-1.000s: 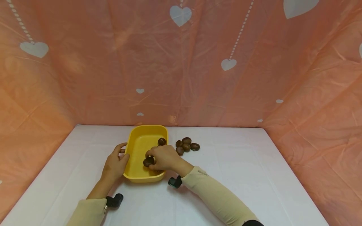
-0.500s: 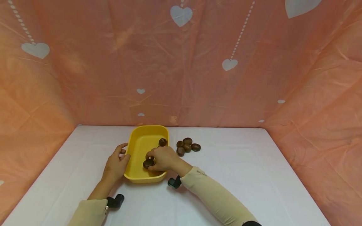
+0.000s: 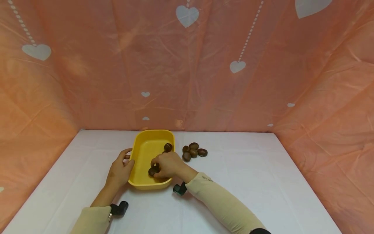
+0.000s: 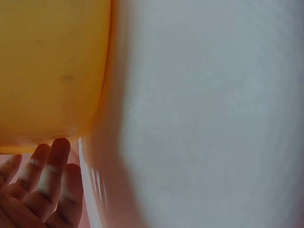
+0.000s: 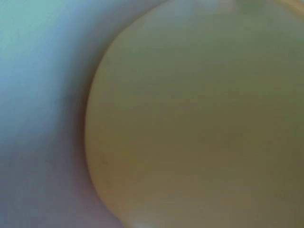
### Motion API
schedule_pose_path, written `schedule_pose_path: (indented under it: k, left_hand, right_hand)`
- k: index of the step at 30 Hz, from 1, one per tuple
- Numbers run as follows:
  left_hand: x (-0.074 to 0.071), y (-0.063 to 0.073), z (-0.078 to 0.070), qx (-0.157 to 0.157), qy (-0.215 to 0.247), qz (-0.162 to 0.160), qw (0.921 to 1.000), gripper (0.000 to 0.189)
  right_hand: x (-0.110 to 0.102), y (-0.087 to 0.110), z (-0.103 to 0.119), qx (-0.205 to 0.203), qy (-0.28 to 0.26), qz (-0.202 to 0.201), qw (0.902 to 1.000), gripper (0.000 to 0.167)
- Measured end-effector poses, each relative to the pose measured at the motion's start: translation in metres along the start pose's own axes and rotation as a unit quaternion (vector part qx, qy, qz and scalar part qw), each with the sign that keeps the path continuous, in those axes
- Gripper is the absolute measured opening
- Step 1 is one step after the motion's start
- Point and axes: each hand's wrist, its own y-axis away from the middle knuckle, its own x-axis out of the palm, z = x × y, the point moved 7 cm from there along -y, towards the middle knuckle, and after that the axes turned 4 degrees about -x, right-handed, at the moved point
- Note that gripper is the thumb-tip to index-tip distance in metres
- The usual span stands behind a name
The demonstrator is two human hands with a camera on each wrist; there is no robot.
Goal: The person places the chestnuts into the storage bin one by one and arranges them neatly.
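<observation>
A yellow tray (image 3: 149,187) stands on the white table, with brown chestnuts in it. My left hand (image 3: 118,170) rests against the tray's left side. In the left wrist view its fingers (image 4: 57,159) lie relaxed, their tips at the tray's outer wall (image 4: 52,71). Reaching over the right rim, my right hand (image 3: 169,164) pinches a dark chestnut (image 3: 152,171) low inside the tray. Part of another chestnut shows behind that one, between the fingers. One more chestnut (image 3: 168,147) sits by the far right wall. The right hand hides the tray's right part.
Several loose chestnuts (image 3: 193,152) lie in a cluster on the table, right of the tray. Pink cloth with heart prints (image 3: 187,81) encloses the table at the back and both sides. The blurred tray wall (image 5: 190,118) fills most of the right wrist view.
The chestnut at my right fingers has moved slightly down, nearer the tray's front end. My right hand has barely shifted. The left hand stays at the tray's side.
</observation>
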Motion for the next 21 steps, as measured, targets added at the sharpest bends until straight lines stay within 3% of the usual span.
schedule_pose_path:
  k: [13, 21]
  left_hand:
    - [0.0001, 0.0008, -0.0017, 0.003, -0.004, -0.005, 1.0000, 0.051]
    - [-0.0007, 0.0014, -0.0024, 0.010, -0.006, -0.010, 0.9999, 0.051]
  right_hand:
    - [-0.0008, 0.0006, 0.0013, -0.002, 0.007, 0.003, 1.0000, 0.027]
    - [-0.0046, 0.0034, 0.0016, 0.001, -0.034, 0.019, 0.9992, 0.032]
